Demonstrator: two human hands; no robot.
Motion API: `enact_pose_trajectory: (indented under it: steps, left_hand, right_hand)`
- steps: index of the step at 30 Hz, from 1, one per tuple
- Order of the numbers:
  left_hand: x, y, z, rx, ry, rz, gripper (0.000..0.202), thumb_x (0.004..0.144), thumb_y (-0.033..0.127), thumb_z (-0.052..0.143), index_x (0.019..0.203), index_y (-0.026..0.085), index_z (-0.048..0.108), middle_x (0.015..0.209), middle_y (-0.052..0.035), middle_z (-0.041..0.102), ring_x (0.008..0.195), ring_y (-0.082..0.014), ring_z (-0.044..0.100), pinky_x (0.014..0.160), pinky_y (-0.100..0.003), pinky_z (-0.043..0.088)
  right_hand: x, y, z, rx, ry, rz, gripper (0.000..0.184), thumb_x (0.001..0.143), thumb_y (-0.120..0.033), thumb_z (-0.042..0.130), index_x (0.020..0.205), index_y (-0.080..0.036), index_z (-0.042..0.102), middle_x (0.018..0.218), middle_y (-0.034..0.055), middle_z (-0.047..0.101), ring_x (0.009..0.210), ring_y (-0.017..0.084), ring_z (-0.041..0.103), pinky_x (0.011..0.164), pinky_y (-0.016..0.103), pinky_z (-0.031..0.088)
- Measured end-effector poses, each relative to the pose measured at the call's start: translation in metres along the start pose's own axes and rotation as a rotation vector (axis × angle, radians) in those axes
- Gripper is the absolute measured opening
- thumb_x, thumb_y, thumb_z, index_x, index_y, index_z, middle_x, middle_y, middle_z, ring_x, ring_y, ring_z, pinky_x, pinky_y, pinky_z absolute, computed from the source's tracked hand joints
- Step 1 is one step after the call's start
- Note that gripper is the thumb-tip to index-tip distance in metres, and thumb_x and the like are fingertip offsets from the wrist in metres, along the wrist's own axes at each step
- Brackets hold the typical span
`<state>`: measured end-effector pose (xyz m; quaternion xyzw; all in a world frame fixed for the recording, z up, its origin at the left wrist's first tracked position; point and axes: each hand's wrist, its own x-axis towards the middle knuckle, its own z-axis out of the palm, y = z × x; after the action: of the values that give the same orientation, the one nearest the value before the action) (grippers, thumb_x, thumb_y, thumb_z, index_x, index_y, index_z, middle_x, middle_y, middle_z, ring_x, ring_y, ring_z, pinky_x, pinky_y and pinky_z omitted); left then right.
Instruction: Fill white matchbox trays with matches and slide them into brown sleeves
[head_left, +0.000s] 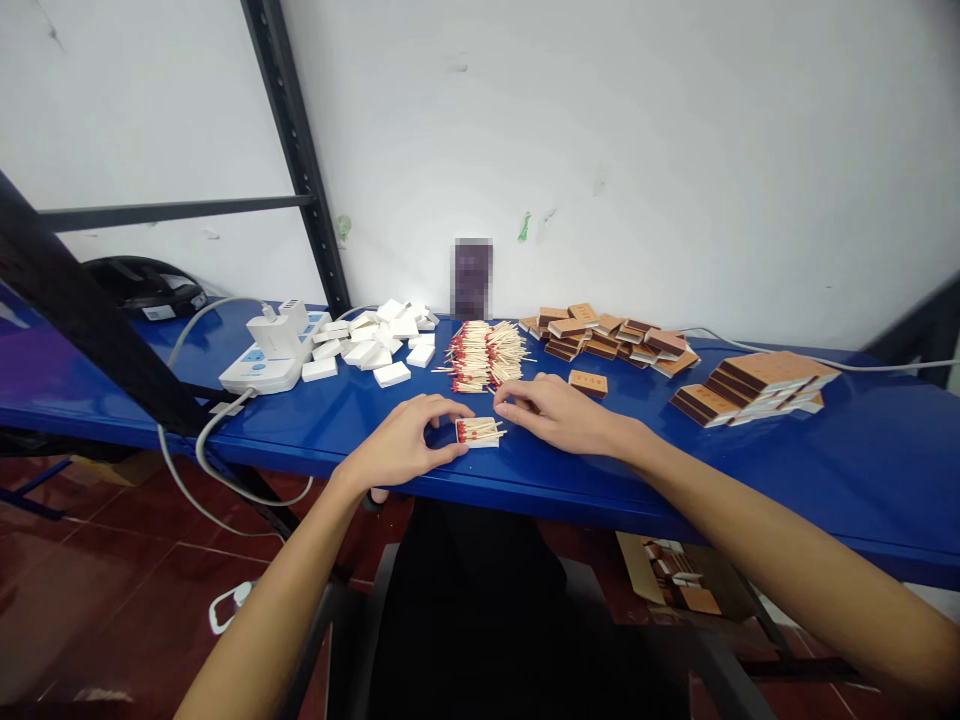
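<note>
A small white matchbox tray (491, 441) lies near the table's front edge, with red-headed matches (478, 430) in it, some jutting past its right end. My left hand (405, 435) grips the tray's left end between thumb and fingers. Just above and right of the tray, my right hand (559, 412) has thumb and fingertips drawn together; whether a match is between them is too small to tell. Behind both hands is a large heap of loose matches (487, 355), heads mostly to the left. One brown matchbox sleeve (588, 384) lies by my right hand.
White trays (375, 340) are heaped at back left, beside a power strip (262, 365) with cables. Brown sleeves (600, 335) are piled at back right; stacked matchboxes (757, 388) stand farther right. A pixelated dark object (472, 278) leans on the wall. A carton (675, 580) sits below the table.
</note>
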<state>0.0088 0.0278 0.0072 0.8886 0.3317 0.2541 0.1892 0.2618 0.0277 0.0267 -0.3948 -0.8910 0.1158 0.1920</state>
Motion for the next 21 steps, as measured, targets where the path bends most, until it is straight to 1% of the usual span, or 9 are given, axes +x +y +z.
enact_pose_trajectory:
  steps: [2,7,10,14,15,19,21]
  left_hand:
    - [0.0000,0.0003,-0.0003,0.007,-0.002,0.001,0.033,0.086,0.034,0.067,0.117,0.026,0.065,0.102,-0.0022,0.065,0.089,-0.0182,0.058,0.084,-0.033,0.047]
    - [0.0001,-0.0006,0.0002,0.004,0.003,0.002,0.032,0.086,0.034,0.067,0.116,0.027,0.066,0.103,-0.0022,0.065,0.089,-0.0183,0.058,0.084,-0.033,0.047]
    - [0.0002,-0.0014,0.0005,-0.001,0.006,0.002,0.032,0.085,0.035,0.067,0.116,0.026,0.066,0.104,-0.0026,0.065,0.089,-0.0184,0.058,0.084,-0.033,0.047]
    - [0.0002,-0.0008,0.0001,-0.010,0.001,-0.002,0.031,0.086,0.035,0.067,0.115,0.026,0.067,0.105,-0.0031,0.065,0.091,-0.0187,0.058,0.084,-0.033,0.047]
    - [0.0002,-0.0005,0.0000,-0.016,-0.002,-0.001,0.030,0.086,0.035,0.067,0.115,0.026,0.067,0.106,-0.0032,0.065,0.091,-0.0187,0.058,0.084,-0.033,0.048]
    - [0.0010,0.0006,-0.0004,-0.039,0.000,0.010,0.028,0.087,0.036,0.066,0.113,0.025,0.069,0.106,-0.0039,0.066,0.092,-0.0192,0.060,0.083,-0.032,0.048]
    - [0.0014,0.0005,-0.0004,-0.043,0.000,0.018,0.028,0.087,0.037,0.066,0.112,0.025,0.070,0.106,-0.0046,0.067,0.094,-0.0200,0.060,0.085,-0.033,0.049]
  right_hand:
    - [-0.0027,0.0009,-0.0036,0.050,-0.016,0.030,0.027,0.099,-0.037,0.044,0.099,-0.019,0.064,0.055,-0.0051,0.047,0.053,0.013,0.043,0.057,0.026,0.030]
    - [-0.0042,0.0016,-0.0066,0.119,-0.081,-0.054,0.028,0.100,-0.040,0.041,0.098,-0.020,0.059,0.068,-0.0024,0.052,0.061,0.014,0.045,0.061,0.026,0.034]
    - [-0.0038,0.0013,-0.0044,0.065,-0.083,-0.065,0.029,0.101,-0.041,0.039,0.095,-0.020,0.058,0.071,-0.0010,0.054,0.065,0.015,0.046,0.063,0.027,0.033]
    - [-0.0052,0.0009,-0.0040,-0.020,-0.060,-0.030,0.031,0.099,-0.047,0.040,0.102,-0.020,0.057,0.077,0.0006,0.056,0.069,0.016,0.049,0.065,0.028,0.033]
    - [-0.0056,0.0009,-0.0042,-0.036,-0.065,-0.023,0.031,0.099,-0.047,0.041,0.102,-0.021,0.056,0.078,0.0007,0.057,0.069,0.017,0.049,0.065,0.029,0.033]
    - [-0.0056,0.0022,-0.0018,-0.092,-0.116,-0.067,0.027,0.098,-0.043,0.044,0.090,-0.020,0.056,0.083,0.0024,0.060,0.072,0.017,0.051,0.066,0.029,0.033]
    - [-0.0050,0.0028,0.0014,-0.098,-0.120,-0.089,0.026,0.098,-0.040,0.044,0.088,-0.020,0.056,0.084,0.0031,0.062,0.073,0.017,0.052,0.066,0.030,0.034]
